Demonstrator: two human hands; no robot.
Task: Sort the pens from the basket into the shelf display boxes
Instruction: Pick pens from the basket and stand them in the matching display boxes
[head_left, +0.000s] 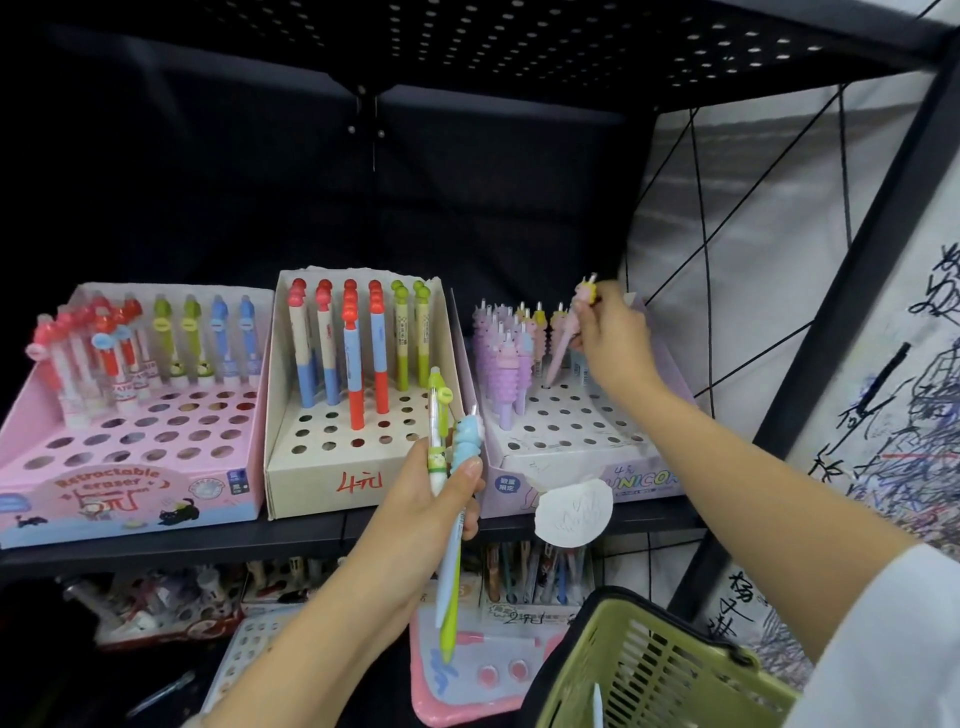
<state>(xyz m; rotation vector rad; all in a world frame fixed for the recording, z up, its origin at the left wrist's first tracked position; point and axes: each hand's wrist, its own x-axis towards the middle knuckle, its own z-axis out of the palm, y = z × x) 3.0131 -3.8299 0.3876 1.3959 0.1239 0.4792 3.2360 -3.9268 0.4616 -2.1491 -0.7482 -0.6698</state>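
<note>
My right hand (610, 338) pinches a pink unicorn pen (563, 343) by its top, its tip low over the holes of the purple unicorn display box (576, 441), beside several purple and pink pens standing there. My left hand (431, 499) grips a small bunch of pens (448, 519) upright in front of the shelf: a green one, a white one and a light blue figure pen. The green basket (654, 670) hangs at the lower right with one pale pen showing inside.
A beige display box (322, 483) with red, blue and green pens stands in the middle of the shelf, a pink eraser box (130, 493) to its left. A black perforated shelf is overhead, more stationery boxes below. A scribbled sheet covers the right side frame.
</note>
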